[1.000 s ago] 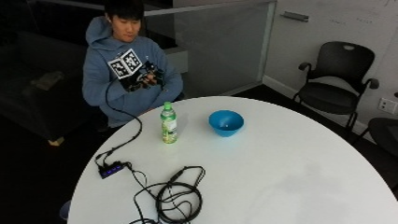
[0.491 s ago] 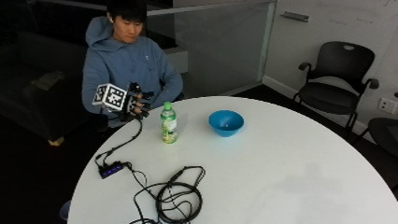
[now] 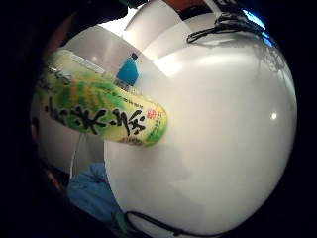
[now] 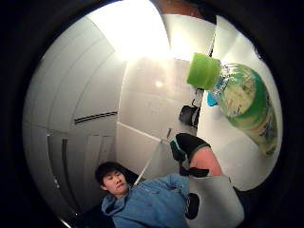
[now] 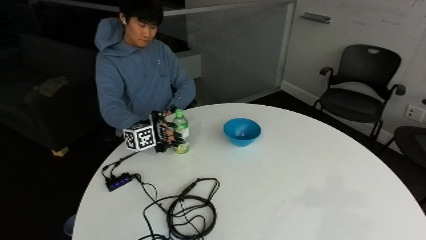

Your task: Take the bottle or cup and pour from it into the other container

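On the white table (image 5: 319, 170), capped green-tea bottle (image 5: 180, 133) upright in the gloved hand's (image 5: 163, 136) grasp, blue bowl (image 5: 241, 131) nearby.

The premises present as an office meeting room: a large round white table (image 5: 319, 185) occupies the floor, with black mesh-backed swivel chairs (image 5: 359, 95) set against the far wall. A frosted glass partition (image 5: 246, 50) with a metal frame divides the room from a dark adjoining space, and a wall socket (image 5: 414, 113) sits low on the plain white wall. A coil of black cable (image 5: 190, 215) and a small black hub (image 5: 120, 181) lie on the table, consistent with a recording set-up.
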`<state>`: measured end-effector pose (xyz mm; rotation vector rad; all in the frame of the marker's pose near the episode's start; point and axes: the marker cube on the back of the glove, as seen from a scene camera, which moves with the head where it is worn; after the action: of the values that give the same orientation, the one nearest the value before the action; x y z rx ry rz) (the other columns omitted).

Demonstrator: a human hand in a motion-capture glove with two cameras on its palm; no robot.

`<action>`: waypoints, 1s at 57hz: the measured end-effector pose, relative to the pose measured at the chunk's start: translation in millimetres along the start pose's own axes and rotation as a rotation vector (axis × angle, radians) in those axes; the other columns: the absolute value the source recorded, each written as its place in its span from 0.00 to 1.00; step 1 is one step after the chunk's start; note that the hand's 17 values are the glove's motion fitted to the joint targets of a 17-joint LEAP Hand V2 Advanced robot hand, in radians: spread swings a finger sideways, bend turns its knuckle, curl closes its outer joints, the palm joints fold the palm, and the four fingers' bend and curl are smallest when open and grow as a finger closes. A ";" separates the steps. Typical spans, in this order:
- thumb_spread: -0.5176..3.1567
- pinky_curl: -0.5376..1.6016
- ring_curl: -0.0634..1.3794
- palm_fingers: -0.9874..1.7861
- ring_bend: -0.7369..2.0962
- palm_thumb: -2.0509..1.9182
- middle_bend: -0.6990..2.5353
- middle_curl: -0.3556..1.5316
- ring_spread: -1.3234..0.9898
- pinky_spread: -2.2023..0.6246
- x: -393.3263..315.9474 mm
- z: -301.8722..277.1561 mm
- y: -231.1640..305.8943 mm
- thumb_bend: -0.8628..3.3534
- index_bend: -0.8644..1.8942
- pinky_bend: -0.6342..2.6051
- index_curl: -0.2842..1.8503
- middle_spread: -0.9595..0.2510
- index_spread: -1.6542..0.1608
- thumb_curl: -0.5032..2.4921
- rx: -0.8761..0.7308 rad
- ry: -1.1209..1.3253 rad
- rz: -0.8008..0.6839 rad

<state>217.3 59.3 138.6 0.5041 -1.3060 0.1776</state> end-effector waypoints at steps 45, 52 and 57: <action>0.22 0.42 0.32 0.76 0.43 0.79 0.32 0.43 0.51 0.73 -55.2 97.1 -155.0 0.20 0.36 0.38 0.28 0.76 0.84 0.38 -0.290 0.874 0.141; 0.21 0.42 0.33 0.76 0.43 0.78 0.32 0.44 0.51 0.73 -61.6 129.6 -178.3 0.20 0.36 0.38 0.29 0.76 0.84 0.38 -0.479 1.204 0.206; 0.21 0.42 0.34 0.76 0.43 0.78 0.32 0.44 0.51 0.73 -62.6 152.9 -195.0 0.20 0.36 0.38 0.29 0.76 0.84 0.39 -0.573 1.441 0.243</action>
<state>145.3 -171.4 55.7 -0.3041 0.0455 0.2752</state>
